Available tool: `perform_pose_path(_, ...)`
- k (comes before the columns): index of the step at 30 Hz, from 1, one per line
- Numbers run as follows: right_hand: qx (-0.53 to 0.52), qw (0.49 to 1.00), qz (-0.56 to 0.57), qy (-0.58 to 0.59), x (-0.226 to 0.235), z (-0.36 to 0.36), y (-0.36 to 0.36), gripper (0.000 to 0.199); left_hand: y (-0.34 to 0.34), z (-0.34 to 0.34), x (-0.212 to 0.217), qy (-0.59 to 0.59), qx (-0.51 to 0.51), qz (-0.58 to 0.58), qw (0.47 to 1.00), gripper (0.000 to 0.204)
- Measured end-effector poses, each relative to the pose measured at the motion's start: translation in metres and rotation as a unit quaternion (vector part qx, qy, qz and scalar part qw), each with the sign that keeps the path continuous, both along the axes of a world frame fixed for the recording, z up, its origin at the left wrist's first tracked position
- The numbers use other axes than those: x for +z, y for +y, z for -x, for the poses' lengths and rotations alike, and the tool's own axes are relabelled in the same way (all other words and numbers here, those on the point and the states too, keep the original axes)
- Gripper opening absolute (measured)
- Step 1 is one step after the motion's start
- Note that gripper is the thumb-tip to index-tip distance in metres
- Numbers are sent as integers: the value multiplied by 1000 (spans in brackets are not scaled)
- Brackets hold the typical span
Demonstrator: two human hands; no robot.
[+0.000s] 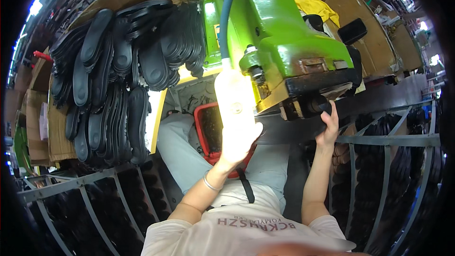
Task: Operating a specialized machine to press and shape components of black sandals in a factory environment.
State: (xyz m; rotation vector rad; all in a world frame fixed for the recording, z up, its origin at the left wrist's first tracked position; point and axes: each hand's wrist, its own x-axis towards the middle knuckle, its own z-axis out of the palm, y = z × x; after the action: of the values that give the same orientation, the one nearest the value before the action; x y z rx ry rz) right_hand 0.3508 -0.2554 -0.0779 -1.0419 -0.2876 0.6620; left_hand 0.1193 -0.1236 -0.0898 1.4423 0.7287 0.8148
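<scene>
My left hand (241,146) is beside a glaring work lamp (235,95), at the near edge of a dark flat surface (294,132). Its thumb points up to the right; glare hides the other fingers and anything in them. Under the head of a green machine (294,42), my right hand (329,125) is closed, with thumb and forefinger around the end of a dark piece (318,105). Shadow hides what that piece is. Many black shoe soles (139,125) stand packed in a cardboard box (61,135) to the left.
A red bin (203,114) with dark scraps sits between my knees. Metal racks (388,140) loaded with dark items flank me, with another rack (71,187) at left. A cardboard box (374,52) and yellow cloth (318,10) are behind the machine. A blue-grey cable (228,16) feeds the lamp.
</scene>
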Motion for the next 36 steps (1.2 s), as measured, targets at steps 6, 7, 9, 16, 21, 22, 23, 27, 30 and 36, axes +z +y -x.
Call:
perform_pose_path(6, 80, 994, -62, 49, -15, 20, 43, 60, 32, 44, 14, -44, -38, 29, 998, 27)
perform_pose_path(7, 74, 995, -58, 33, -18, 30, 45, 59, 37, 56, 17, -42, -39, 42, 997, 27)
perform_pose_path(9, 66, 997, -29, -14, -30, 45, 44, 55, 43, 73, 15, -35, -20, 61, 997, 26)
perform_pose_path(16, 109, 994, -20, 26, -36, 93, 59, 60, 27, 132, -22, -25, 44, 148, 988, 24)
perform_pose_path(21, 112, 972, 44, -203, -28, 97, 67, 57, 17, 140, -32, -22, 55, 120, 991, 26)
perform_pose_path(22, 78, 934, 72, -341, -28, 90, 66, 50, 18, 130, -24, -3, 56, 89, 994, 26)
perform_pose_path(23, 67, 995, -56, -55, -19, 91, 67, 53, 21, 119, -16, 3, 36, 29, 999, 28)
perform_pose_path(27, 9, 991, -135, 18, -35, 33, 60, 55, 26, 58, 17, 15, -21, -123, 992, 29)
perform_pose_path(30, 7, 989, -151, -4, -33, 5, 58, 49, 28, 34, 12, 43, -33, -157, 986, 24)
perform_pose_path(36, -13, 992, -118, 39, -40, 6, 53, 55, 31, 36, 8, 12, -48, -78, 996, 25)
